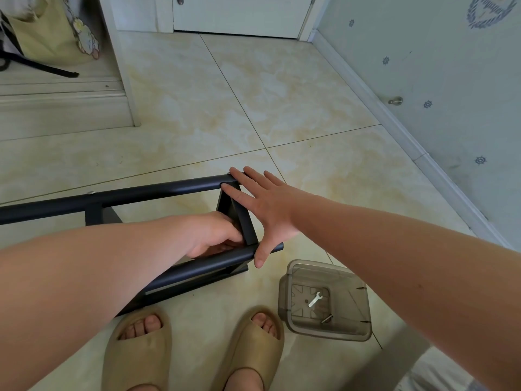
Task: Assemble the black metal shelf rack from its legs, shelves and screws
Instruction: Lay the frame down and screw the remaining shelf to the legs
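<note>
Floor (pixel 282 94) under you: beige tile. On it: the rack (pixel 158 190) lying on its side, a smoky box (pixel 284 292) just right of your sandals (pixel 135 354).

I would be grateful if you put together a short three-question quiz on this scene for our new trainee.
1. True or false: the right hand lies with straight, spread fingers across the end of the black metal rack.
2. Which tool lies in the smoky plastic container on the floor? A: a screwdriver. B: a small flat wrench. C: a pair of pliers.
3. Fill the gap: the left hand curls its fingers round part of the ___.

Key: 1 true; 2 B; 3 rack.
</note>
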The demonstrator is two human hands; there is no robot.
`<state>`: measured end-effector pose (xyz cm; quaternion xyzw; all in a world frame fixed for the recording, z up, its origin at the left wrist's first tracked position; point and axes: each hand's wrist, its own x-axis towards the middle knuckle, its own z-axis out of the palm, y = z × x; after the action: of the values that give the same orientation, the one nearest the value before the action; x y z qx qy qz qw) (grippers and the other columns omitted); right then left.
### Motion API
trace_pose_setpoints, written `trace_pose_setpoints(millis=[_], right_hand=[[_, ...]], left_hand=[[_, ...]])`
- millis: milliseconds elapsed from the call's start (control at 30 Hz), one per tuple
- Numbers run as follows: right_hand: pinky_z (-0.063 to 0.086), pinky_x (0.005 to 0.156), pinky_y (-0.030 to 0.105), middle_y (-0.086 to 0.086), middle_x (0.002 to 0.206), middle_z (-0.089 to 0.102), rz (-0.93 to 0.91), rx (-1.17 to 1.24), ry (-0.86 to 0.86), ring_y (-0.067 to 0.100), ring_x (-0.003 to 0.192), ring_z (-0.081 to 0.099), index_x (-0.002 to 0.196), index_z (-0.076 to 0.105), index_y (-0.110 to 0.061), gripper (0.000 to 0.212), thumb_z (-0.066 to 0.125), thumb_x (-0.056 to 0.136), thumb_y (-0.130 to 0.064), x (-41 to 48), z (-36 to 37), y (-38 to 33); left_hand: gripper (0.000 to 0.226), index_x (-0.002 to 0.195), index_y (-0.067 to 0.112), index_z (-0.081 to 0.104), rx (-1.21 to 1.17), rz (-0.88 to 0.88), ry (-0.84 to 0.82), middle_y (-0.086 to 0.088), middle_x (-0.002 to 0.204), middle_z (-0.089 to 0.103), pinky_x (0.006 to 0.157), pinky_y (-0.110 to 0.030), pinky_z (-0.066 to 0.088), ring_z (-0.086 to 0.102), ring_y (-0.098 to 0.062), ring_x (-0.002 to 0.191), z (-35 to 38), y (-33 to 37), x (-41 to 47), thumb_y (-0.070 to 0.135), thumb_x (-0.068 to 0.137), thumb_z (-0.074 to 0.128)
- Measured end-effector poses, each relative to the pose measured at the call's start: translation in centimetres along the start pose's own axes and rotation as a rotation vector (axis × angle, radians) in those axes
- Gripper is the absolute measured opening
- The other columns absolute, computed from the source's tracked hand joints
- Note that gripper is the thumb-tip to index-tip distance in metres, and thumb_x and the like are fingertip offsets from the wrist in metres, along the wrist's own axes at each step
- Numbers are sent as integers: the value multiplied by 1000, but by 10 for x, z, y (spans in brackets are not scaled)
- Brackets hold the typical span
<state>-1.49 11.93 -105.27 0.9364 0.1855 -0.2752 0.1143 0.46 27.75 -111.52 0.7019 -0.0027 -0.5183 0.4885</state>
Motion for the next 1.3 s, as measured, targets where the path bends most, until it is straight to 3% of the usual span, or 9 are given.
trace_pose_setpoints(millis=[233,467,533,667,767,933,1100,1233,1300], right_hand=[[-9,125,48,1,161,-38,7,-7,-8,25,151,-29,157,-24,-29,162,74,43,-89,0,-1,-1],[-10,124,49,2,161,-37,4,-18,-13,27,151,-28,157,-25,-29,161,73,44,-89,0,-1,-1],[-10,124,50,2,161,-37,4,-12,-10,27,151,-29,157,-24,-29,161,74,44,-89,0,-1,0],[-10,124,49,2,161,-37,2,-1,-2,26,151,-29,157,-24,-29,161,74,43,-89,0,0,0],[-11,123,48,2,161,-37,2,2,6,25,151,-29,157,-24,-29,162,73,42,-90,0,2,1],[-10,124,49,1,161,-37,0,7,9,25,151,-29,157,-23,-29,162,72,41,-92,1,3,1],[-10,124,49,1,161,-36,2,-2,4,25,151,-29,157,-23,-29,162,72,42,-91,-1,1,0],[-10,124,49,2,161,-36,3,-10,5,26,151,-29,157,-23,-29,161,73,44,-90,0,0,0],[-10,124,49,2,161,-36,4,-10,6,26,151,-29,157,-23,-29,161,72,43,-91,-1,1,0]], left_hand=[[19,104,1,70,14,77,17,-17,97,76,59,-17,54,71,-15,69,-1,-6,0,-6,90,59],[9,96,10,72,7,-38,-65,-4,84,77,62,-20,55,72,-11,67,-3,-6,1,12,93,64],[7,93,8,72,-8,-67,-49,-5,76,76,55,-19,54,70,-12,60,-3,-2,2,7,91,65],[11,95,2,71,-42,-108,-53,-11,78,75,61,-25,57,71,-20,65,-2,5,1,-2,91,62],[15,89,3,69,-43,-87,-47,-10,69,73,50,-21,52,70,-17,56,-1,6,0,-7,90,58],[14,94,3,69,-35,-21,-26,-14,83,73,69,-28,57,70,-23,72,-2,-1,2,-6,89,59],[16,97,5,70,-16,48,-45,-6,80,75,58,-18,54,71,-13,65,-3,-8,3,-4,91,59],[18,106,6,71,-115,-23,-183,-12,100,76,74,-24,57,74,-17,84,-9,-7,1,2,95,58],[19,109,5,69,-104,-31,-184,-12,103,76,77,-24,57,74,-17,85,-8,-7,2,1,95,57]])
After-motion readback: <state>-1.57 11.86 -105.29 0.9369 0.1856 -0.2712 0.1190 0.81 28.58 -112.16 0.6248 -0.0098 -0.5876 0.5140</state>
